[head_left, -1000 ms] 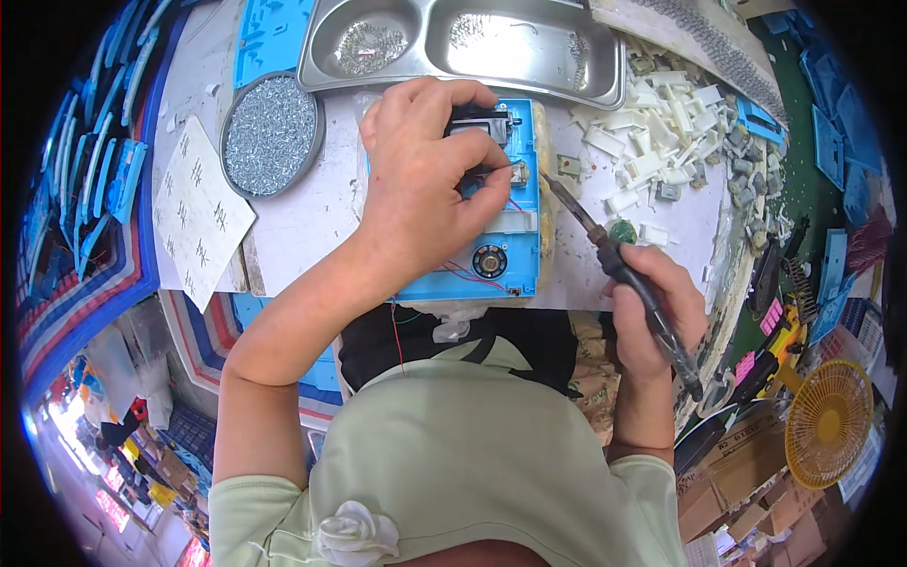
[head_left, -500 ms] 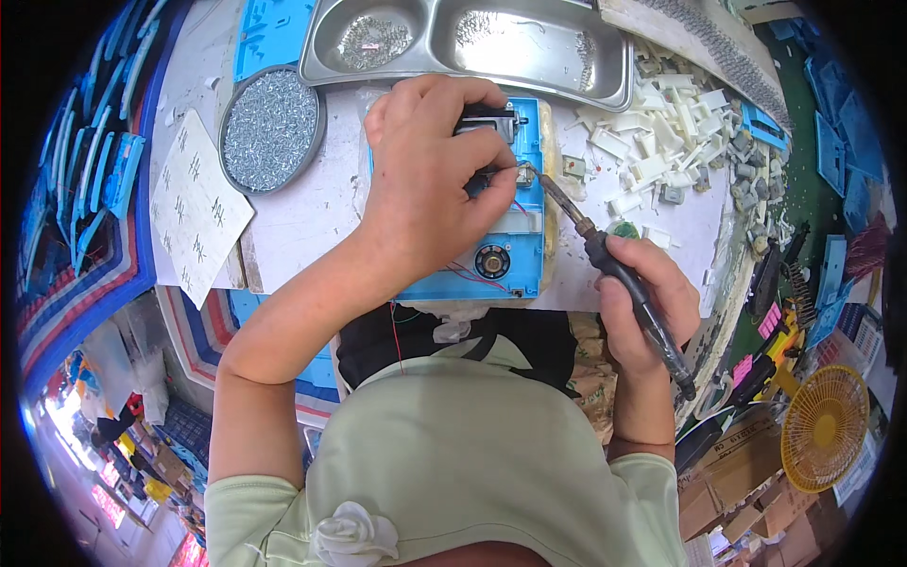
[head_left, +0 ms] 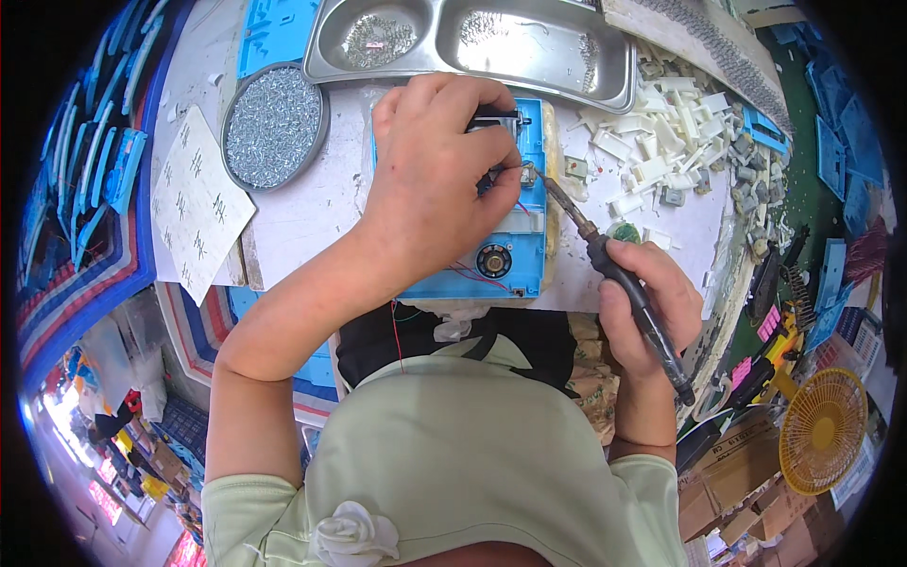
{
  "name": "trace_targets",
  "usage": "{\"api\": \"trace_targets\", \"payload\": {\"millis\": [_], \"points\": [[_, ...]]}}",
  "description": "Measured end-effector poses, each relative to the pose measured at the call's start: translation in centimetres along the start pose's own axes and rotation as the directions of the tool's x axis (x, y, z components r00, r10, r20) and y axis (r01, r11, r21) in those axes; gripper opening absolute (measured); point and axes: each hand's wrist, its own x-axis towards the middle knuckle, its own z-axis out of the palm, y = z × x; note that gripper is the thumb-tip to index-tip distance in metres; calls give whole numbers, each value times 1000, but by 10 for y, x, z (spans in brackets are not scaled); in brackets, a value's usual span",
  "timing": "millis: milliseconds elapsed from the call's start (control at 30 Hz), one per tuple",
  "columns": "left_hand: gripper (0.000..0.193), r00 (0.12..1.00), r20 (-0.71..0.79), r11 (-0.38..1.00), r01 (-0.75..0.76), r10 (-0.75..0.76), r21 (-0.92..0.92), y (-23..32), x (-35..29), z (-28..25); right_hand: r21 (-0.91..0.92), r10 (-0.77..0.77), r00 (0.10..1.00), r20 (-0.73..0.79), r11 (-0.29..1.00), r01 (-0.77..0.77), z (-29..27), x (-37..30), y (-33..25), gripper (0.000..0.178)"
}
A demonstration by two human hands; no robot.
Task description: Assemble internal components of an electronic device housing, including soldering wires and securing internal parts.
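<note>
In my right hand (head_left: 654,307) is a soldering iron (head_left: 601,253), gripped by its dark handle. Its tip points up and left, at a small metal part (head_left: 529,174) on the right side of a blue plastic casing (head_left: 525,277). My left hand (head_left: 430,165) lies over the casing, thumb and fingertips pinched close to the iron's tip. What they hold is too hidden to make out. A round black speaker (head_left: 493,261) with thin red wires sits in the casing's near part. Much of the casing's left side is covered by my left hand.
Beyond the casing stands a metal tray (head_left: 529,80); a round bowl of screws (head_left: 274,128) is at its left. White plastic parts (head_left: 661,132) and small grey motors (head_left: 746,184) are heaped on the right. Written-on paper (head_left: 200,203) lies left, near stacked blue panels (head_left: 94,170).
Almost nothing differs. The soldering iron's tip has shifted very slightly, and my left fingers stay pinched at nearly the same spot on the casing.
</note>
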Motion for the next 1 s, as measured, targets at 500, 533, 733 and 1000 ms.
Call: {"api": "trace_targets", "payload": {"millis": [500,533,733,1000], "points": [[12,1000,2,1000,-13,13,2,0,1,-1,-40,7,1000,30,999,-6,0,6,-2,32],[12,1000,1,1000,-13,13,1,0,1,-1,-49,9,999,31,999,-7,0,5,-2,32],[11,1000,-1,1000,-14,14,5,0,1,0,-22,4,1000,4,1000,-4,-3,5,-3,34],[12,1000,-3,1000,-12,12,2,0,1,0,-25,34,999,-9,999,-34,-6,3,-5,34]]}}
